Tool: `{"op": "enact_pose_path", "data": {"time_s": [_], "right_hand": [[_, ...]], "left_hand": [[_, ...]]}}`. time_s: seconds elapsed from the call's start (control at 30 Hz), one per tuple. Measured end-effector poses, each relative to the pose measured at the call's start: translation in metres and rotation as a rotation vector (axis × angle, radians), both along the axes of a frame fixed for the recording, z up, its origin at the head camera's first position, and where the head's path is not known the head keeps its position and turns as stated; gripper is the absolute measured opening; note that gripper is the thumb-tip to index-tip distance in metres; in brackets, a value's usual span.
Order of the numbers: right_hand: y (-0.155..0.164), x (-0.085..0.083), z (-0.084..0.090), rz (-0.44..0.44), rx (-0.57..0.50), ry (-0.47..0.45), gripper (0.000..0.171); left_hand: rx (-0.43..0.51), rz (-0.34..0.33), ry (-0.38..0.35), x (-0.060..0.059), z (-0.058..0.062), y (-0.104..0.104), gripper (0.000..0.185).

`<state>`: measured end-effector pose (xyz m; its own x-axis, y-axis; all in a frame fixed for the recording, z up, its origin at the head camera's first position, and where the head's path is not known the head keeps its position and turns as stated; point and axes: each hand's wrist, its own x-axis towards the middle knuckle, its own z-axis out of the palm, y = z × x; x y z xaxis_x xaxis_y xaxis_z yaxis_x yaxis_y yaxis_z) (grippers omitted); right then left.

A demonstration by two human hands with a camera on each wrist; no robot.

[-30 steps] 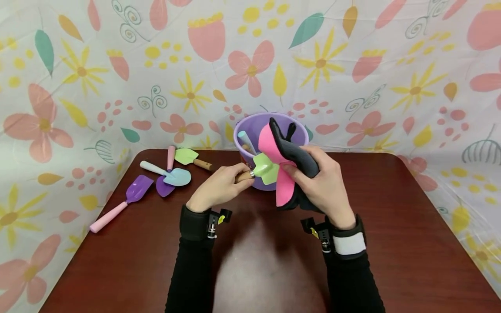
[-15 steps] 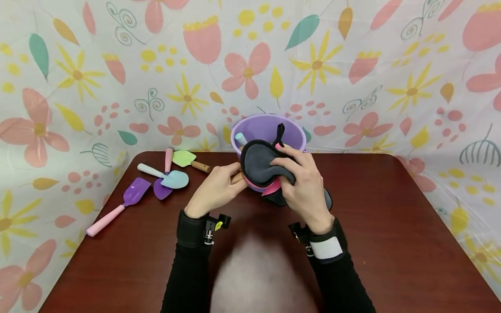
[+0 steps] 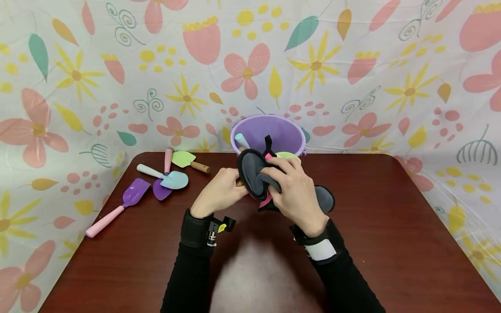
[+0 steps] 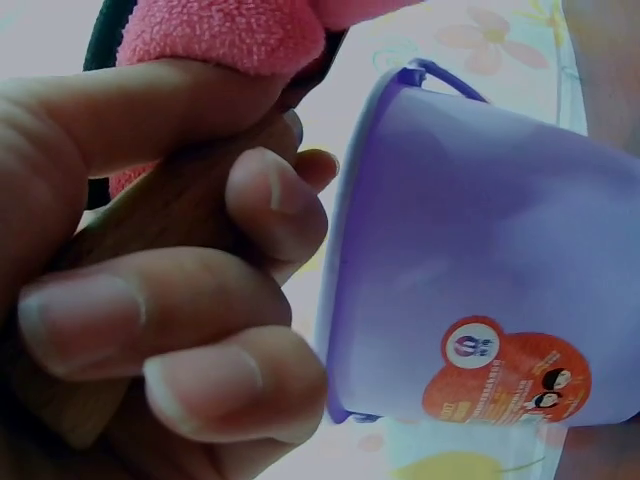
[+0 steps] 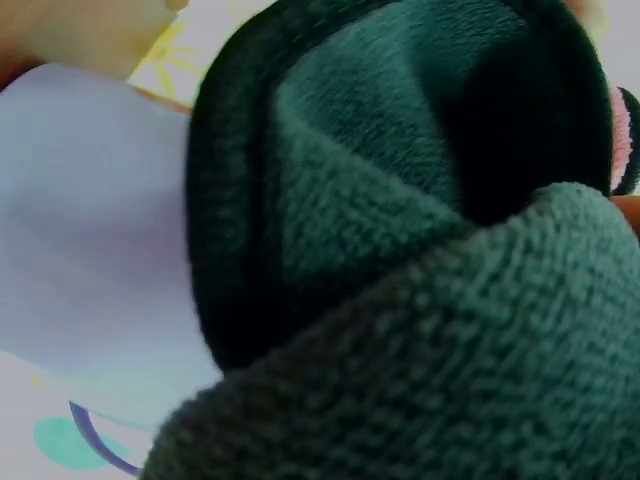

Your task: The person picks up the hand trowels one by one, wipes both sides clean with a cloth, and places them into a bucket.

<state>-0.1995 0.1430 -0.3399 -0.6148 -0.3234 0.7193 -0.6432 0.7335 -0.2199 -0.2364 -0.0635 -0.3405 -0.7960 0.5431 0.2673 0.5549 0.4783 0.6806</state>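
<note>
At about nine o'clock on the brown table (image 3: 391, 243) lies a purple scoop with a pink handle (image 3: 117, 207). Just beyond it, toward ten o'clock, a pale blue trowel (image 3: 168, 176) lies across a purple trowel (image 3: 164, 174), and a green trowel with a wooden handle (image 3: 190, 160) lies just beside them.

Near the table's middle, the left hand (image 3: 220, 191) has its fingers (image 4: 180, 330) curled round a wooden handle (image 4: 170, 215); the wrist view shows thumb and fingers wrapped tight about it, with pink fleece just above. The tool's head is hidden under the cloth.

Touching it at three o'clock, the right hand (image 3: 291, 191) grips a grey and pink fleece cloth (image 3: 254, 176), fingers bent over the bunched folds and pressing them against the tool. A grey lobe of the cloth sticks out past the wrist.

At twelve o'clock from both hands stands a purple bucket (image 3: 291, 134) with an orange sticker on its side. Inside it a pale blue handle (image 3: 242, 141) leans against the left wall, and a light green piece (image 3: 287, 155) shows at the near rim; what else it holds cannot be told.
</note>
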Motion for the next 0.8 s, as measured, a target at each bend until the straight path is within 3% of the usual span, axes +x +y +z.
{"op": "enact_pose_path", "data": {"time_s": [0.4,0.63,0.8], "right_hand": [[0.015,-0.006,-0.010,0.030,0.070,0.044,0.026],[0.024,-0.010,-0.008,-0.006,0.063,0.053,0.025],[0.034,-0.012,-0.006,-0.052,0.044,0.058,0.025]], "left_hand": [[0.019,-0.077,-0.058,-0.003,-0.006,-0.003,0.030],[0.002,-0.072,-0.091,-0.004,-0.005,-0.008,0.016],[-0.021,-0.047,-0.104,-0.006,-0.006,-0.012,0.031]]}}
